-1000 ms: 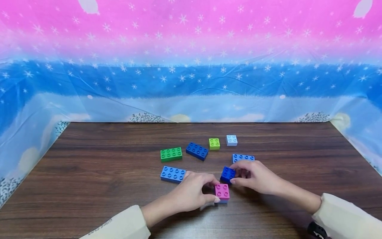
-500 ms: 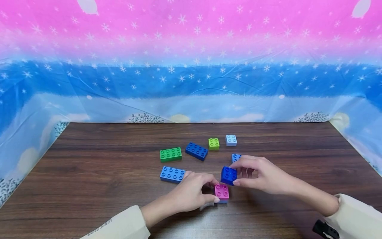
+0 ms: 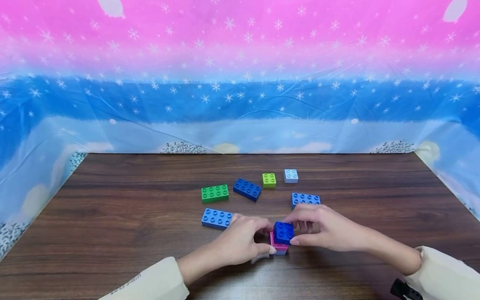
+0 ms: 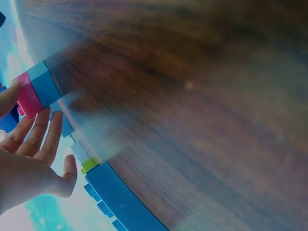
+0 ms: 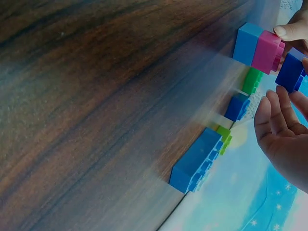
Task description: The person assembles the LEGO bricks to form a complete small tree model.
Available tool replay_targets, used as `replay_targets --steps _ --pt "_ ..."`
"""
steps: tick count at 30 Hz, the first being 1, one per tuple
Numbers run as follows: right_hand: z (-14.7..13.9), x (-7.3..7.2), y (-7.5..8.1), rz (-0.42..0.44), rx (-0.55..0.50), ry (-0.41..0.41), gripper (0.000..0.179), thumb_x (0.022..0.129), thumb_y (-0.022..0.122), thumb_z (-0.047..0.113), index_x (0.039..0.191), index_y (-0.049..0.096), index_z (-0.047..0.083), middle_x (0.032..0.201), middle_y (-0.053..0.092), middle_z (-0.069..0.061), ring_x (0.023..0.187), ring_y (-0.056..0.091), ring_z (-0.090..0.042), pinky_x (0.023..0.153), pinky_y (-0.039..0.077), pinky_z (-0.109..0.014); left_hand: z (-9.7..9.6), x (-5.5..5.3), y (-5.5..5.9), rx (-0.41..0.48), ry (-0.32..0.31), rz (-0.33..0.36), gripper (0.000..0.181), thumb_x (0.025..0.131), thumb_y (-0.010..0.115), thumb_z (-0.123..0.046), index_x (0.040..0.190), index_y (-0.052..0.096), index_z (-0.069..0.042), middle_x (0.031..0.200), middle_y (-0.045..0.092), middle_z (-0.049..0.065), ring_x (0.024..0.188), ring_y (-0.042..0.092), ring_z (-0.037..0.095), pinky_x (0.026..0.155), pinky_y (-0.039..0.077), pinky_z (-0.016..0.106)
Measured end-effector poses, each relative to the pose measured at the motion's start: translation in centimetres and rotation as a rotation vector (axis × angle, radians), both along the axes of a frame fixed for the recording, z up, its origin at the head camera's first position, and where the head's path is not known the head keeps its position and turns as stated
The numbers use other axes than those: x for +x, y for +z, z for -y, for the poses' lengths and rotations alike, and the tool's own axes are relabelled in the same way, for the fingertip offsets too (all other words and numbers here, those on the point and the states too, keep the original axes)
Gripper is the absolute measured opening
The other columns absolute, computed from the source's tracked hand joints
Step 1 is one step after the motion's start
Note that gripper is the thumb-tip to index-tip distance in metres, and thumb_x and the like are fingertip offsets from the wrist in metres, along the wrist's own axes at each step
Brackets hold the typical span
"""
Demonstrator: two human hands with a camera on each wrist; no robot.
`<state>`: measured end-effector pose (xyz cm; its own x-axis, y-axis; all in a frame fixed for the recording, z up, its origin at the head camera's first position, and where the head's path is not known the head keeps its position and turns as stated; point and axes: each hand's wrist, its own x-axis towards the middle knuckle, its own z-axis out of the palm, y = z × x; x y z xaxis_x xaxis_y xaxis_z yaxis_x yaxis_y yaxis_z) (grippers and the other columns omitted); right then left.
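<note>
My left hand pinches a pink square brick, which sits on a light blue brick standing on the table. In my right hand a dark blue square brick is held between thumb and fingers. It hangs just over the pink brick, slightly tilted; in the right wrist view a small gap shows between the dark blue brick and the pink studs. Seen from the head, the dark blue brick hides most of the pink top.
Behind the hands lie a green brick, a long dark blue brick, a lime brick and a pale blue brick. One long blue brick lies beside the left hand, another behind the right.
My right hand first lifts the dark blue brick, then brings it toward me and slightly left, over the pink brick. My left hand stays in place.
</note>
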<state>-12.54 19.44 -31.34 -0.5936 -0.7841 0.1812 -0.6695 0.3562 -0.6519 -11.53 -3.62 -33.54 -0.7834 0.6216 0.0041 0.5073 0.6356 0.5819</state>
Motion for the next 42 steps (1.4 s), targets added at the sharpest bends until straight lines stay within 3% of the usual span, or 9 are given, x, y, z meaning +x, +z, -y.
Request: replay_targets --steps 24,42 --pt "0.6 0.09 -0.39 0.007 0.033 -0.007 0.027 0.085 0.066 0.023 0.11 0.062 0.013 0.096 0.055 0.008 0.074 0.051 -0.011 0.058 0.047 -0.023 -0.02 0.05 0.02 -0.005 0.005 -0.001 0.037 0.078 0.072 -0.031 0.109 0.064 -0.014 0.101 0.064 -0.008 0.094 0.056 0.007 0.085 0.032 0.035" --pt "0.95 0.05 0.05 0.075 0.072 -0.023 0.03 0.084 0.066 0.025 0.109 0.063 0.01 0.09 0.054 0.006 0.073 0.05 -0.012 0.06 0.046 -0.022 -0.07 0.12 0.29 -0.03 -0.003 0.002 0.039 0.077 0.073 -0.031 0.111 0.064 -0.013 0.102 0.065 -0.007 0.096 0.056 0.008 0.085 0.031 0.036"
